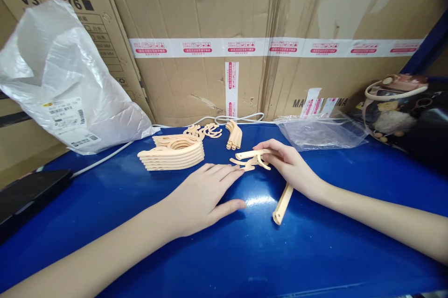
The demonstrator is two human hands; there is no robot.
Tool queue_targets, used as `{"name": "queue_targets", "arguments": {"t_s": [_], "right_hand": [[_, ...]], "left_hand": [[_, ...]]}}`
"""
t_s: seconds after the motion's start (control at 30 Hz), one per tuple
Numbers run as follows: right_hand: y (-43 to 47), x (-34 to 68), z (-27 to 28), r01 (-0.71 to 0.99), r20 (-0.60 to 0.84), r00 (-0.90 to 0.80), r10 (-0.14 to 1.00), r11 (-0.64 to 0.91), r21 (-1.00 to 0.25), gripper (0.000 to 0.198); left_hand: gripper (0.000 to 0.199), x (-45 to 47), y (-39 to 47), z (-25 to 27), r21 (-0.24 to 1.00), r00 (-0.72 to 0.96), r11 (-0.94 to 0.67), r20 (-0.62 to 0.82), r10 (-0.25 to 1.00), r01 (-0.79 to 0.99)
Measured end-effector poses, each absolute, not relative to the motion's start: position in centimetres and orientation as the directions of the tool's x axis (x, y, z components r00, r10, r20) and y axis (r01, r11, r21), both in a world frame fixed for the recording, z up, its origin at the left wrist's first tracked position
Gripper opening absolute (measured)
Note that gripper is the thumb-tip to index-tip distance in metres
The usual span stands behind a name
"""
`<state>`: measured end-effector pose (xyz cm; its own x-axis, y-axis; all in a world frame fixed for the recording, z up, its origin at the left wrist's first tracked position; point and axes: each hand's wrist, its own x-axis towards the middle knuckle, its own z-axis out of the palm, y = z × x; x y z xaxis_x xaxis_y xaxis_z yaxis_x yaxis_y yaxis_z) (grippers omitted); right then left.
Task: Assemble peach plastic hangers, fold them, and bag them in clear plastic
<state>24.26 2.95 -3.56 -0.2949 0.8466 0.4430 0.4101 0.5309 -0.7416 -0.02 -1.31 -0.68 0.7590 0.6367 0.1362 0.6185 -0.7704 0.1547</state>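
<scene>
My left hand (203, 200) lies palm down with its fingers stretched out. Its fingertips reach the near edge of several small curved cream plastic pieces (249, 165), which look like hanger hooks. My right hand (292, 167) is closed on a cream plastic hanger arm (248, 153), held between thumb and fingers just over those pieces. Below that hand, a second hanger arm (283, 205) slants on the blue table, its upper end hidden. A neat stack of folded cream hangers (171, 158) sits to the left, beyond my left hand.
Behind the stack lies a pile of loose hooks (206, 131), with a bundle of hanger arms (234, 135) beside it. Cardboard boxes (196, 83) wall off the back. Around the blue table (217, 256) are a white plastic bag (70, 88), clear film (318, 130), a cable (105, 160) and a dark device (31, 195).
</scene>
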Motion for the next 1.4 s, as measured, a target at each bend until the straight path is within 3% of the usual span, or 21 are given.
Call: {"name": "queue_targets", "arguments": {"t_s": [0.17,0.4,0.63,0.7,0.83,0.97,1.1,1.23,1.3,1.4], "right_hand": [[3.4,24.4,-3.7,0.353,0.39,-0.216,0.895,0.444,-0.824,0.021],[3.7,24.5,-3.5,0.29,0.325,-0.129,0.937,0.349,-0.891,0.024],[3.6,24.5,-3.7,0.369,0.323,-0.151,0.934,0.356,-0.858,0.023],[3.7,24.5,-3.7,0.399,0.317,-0.172,0.933,0.36,-0.843,0.024],[4.1,24.8,-4.0,0.458,0.301,-0.207,0.931,0.365,-0.811,0.023],[4.3,24.9,-4.1,0.602,0.326,-0.296,0.898,0.441,-0.666,0.022],[3.7,24.6,-3.6,0.713,0.375,-0.377,0.847,0.524,-0.465,0.022],[2.4,24.6,-1.6,0.63,0.451,-0.547,0.706,0.701,-0.333,0.02],[1.8,25.0,-0.1,0.53,0.396,-0.689,0.606,0.795,-0.295,0.018],[1.0,25.6,2.1,0.468,0.153,-0.833,0.532,0.824,-0.319,0.022]], "left_hand": [[0.047,-0.3,-1.2,-0.7,0.019,0.72,-0.74,0.212,0.66,0.672],[0.062,-0.2,-0.3,-1.4,0.069,0.774,-0.788,0.154,0.614,0.611],[0.06,-0.3,-1.4,-0.5,-0.198,0.702,-0.681,0.33,0.631,0.705],[0.059,-0.5,-1.5,-0.7,-0.15,0.712,-0.713,0.342,0.613,0.685],[0.043,-0.7,-1.3,-1.1,0.061,0.759,-0.791,0.247,0.603,0.609],[0.031,-1.3,-1.0,-0.7,0.242,0.751,-0.769,0.181,0.635,0.592],[0.033,-2.1,-0.5,-0.2,0.29,0.741,-0.743,0.142,0.656,0.603],[0.027,-2.3,-0.3,0.2,0.31,0.71,-0.71,0.133,0.691,0.633],[0.019,-2.2,-0.3,0.2,0.319,0.699,-0.698,0.13,0.703,0.642],[0.012,-2.0,-0.3,0.2,0.336,0.688,-0.684,0.13,0.714,0.647]]}}
